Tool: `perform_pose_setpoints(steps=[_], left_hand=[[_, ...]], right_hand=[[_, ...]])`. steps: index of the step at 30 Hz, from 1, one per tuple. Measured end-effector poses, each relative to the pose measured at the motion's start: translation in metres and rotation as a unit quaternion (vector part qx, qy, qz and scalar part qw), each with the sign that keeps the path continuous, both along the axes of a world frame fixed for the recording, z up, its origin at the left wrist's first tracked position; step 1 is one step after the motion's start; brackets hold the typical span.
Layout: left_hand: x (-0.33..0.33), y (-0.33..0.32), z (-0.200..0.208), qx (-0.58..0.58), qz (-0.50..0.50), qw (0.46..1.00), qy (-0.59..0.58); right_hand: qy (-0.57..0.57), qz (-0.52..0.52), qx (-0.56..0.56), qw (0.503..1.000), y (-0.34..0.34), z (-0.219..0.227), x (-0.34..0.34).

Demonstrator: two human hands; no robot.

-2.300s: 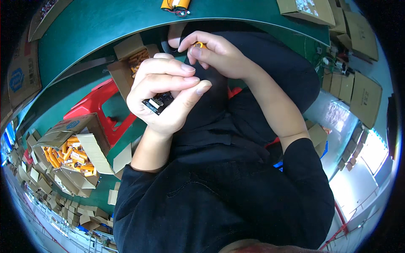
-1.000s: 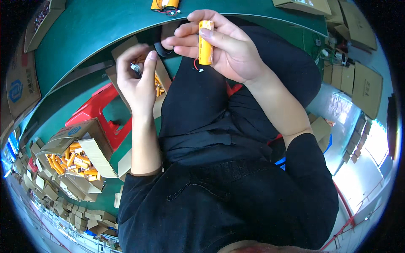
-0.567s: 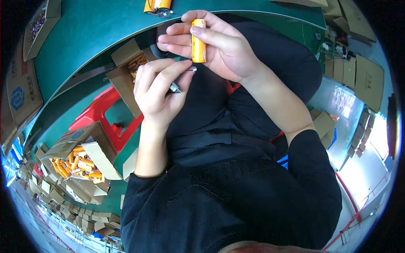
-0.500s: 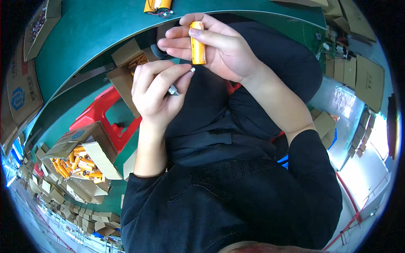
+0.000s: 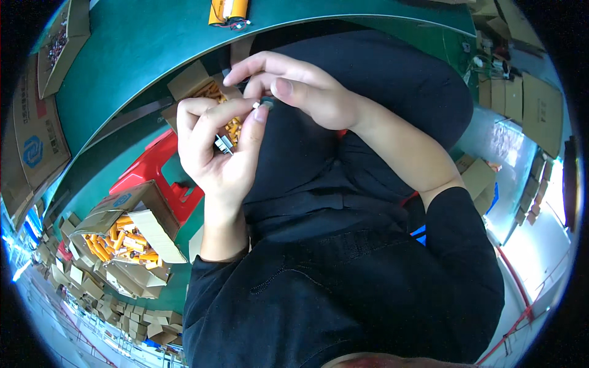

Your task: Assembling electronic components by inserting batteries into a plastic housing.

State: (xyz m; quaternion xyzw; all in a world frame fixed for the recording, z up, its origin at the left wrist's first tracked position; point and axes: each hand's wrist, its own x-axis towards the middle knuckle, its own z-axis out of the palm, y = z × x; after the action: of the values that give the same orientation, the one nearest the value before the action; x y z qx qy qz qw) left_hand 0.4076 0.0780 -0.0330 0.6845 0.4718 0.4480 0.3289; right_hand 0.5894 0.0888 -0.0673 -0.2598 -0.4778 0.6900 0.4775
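Note:
My left hand is raised over my lap, thumb and forefinger pinched on a small white connector. A small silver metal piece sits inside the curl of the same hand. My right hand is just beside and beyond those fingertips, its forefinger stretched out and its thumb apart. No battery shows in it. A small dark greenish blur lies between the two hands; I cannot make out what it is. Below the hands, loose orange batteries show in an open carton.
An orange battery pack with wires lies on the green table. To the left are a red plastic stool, a carton of orange batteries and a parts tray. More cartons stand at the right.
The orange battery that my right hand held upright is out of sight, and that hand's fingers have opened. My left hand has shifted slightly left, still pinching the connector.

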Motion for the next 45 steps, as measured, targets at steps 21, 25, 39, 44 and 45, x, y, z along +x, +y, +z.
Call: perform_pose_setpoints(steps=[21, 25, 39, 44, 45], left_hand=[[-0.007, 0.009, -0.03, -0.046, -0.079, 0.979, -0.18], [0.003, 0.005, -0.024, -0.174, -0.116, 0.927, -0.31], [0.011, 0.006, -0.028, -0.065, -0.038, 0.992, -0.098], [0.011, 0.004, -0.031, -0.062, -0.039, 0.992, -0.107], [0.01, 0.003, -0.031, -0.056, -0.041, 0.991, -0.111]], right_hand=[[0.008, 0.044, -0.113, 0.993, 0.002, 0.02, 0.015], [-0.065, -0.084, -0.028, 0.994, -0.002, 0.022, 0.009], [-0.203, -0.184, 0.256, 0.927, -0.005, 0.027, 0.008], [-0.152, -0.149, 0.145, 0.966, -0.008, 0.029, 0.01], [-0.14, -0.139, 0.117, 0.973, -0.008, 0.03, 0.01]])
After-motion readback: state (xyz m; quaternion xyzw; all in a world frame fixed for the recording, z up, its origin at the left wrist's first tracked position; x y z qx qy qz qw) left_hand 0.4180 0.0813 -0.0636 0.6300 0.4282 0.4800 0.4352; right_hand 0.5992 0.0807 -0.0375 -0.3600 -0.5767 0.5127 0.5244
